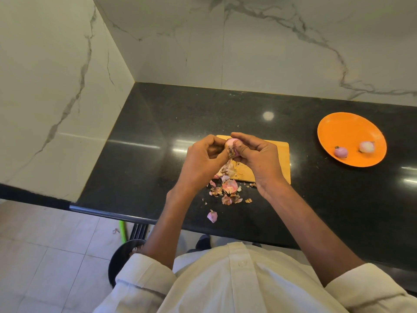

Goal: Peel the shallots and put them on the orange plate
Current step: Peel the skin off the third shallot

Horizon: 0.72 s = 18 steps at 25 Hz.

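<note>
You are holding a shallot (pixel 230 144) between both hands, just above the far left corner of the board (pixel 274 159), and peeling it. Your left hand (pixel 204 159) is curling round it from the left, thumb pressing at the ragged brown root end. Your right hand (pixel 255 154) is pinching it from the right, thumb lying on the pale pink flesh and fingers arching over the top. Dry skin is clinging at the root and hanging down in a papery strip, so this step looks about half done.

Next, you are likely needing to pull that last skin free, check the bulb is smooth all round, then carry it right to the plate (pixel 338 127), which sits well apart from the board.

Two peeled shallots (pixel 341 152) are lying near the plate's front rim, apart from each other: one glossy and purple-pink, one paler and whitish. The plate is round, flat and matt orange. The board is a pale wooden rectangle. Peelings (pixel 228 188) are scattering over the board's near edge and the worktop (pixel 158 132) in front of it, thin, curled and brittle-looking, pink and tan. The worktop is dark, speckled and polished, throwing back bright reflections.
</note>
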Each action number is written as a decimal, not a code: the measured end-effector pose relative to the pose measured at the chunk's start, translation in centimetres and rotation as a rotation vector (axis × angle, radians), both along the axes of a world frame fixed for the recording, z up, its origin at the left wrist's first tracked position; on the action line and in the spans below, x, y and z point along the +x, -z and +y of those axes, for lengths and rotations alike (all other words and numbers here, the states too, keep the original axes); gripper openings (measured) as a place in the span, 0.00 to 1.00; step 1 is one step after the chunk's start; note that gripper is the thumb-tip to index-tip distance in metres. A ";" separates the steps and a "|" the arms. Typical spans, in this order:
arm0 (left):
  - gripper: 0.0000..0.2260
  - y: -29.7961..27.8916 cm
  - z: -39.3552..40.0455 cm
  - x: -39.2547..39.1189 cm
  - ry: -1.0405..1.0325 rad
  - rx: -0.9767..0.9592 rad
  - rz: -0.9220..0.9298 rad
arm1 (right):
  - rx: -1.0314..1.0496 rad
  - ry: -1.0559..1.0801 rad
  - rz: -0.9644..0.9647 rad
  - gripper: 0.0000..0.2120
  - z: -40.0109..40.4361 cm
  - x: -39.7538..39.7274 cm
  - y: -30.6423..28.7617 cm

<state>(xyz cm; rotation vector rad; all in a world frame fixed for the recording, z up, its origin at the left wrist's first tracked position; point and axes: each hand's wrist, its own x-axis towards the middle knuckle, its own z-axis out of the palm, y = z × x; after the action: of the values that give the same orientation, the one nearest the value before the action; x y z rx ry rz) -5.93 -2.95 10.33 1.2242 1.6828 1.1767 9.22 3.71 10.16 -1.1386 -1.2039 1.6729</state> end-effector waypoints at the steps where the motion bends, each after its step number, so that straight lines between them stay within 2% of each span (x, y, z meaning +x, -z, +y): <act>1: 0.09 -0.1 0.0 -0.1 0.008 0.003 0.050 | 0.015 -0.003 -0.012 0.13 -0.1 0.0 -0.1; 9: 0.03 0.1 0.5 0.7 -0.079 0.011 0.295 | 0.072 -0.034 -0.085 0.13 -0.2 -0.3 0.3; 12: 0.01 0.4 0.7 0.1 -0.082 -0.025 0.192 | 0.015 -0.025 -0.069 0.12 -0.5 -0.2 0.5; 15: 0.06 0.1 0.6 -0.7 0.018 -0.073 0.004 | -0.057 0.011 -0.036 0.11 -0.1 -0.1 0.3; 18: 0.07 -0.3 0.5 -1.1 0.057 -0.037 0.012 | 0.017 -0.010 -0.114 0.10 0.4 -0.2 0.1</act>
<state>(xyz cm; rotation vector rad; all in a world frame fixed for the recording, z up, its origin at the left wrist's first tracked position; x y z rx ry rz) -7.02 -2.48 10.61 1.2504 1.6609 1.1010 8.97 4.15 10.07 -1.2338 -1.2940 1.6207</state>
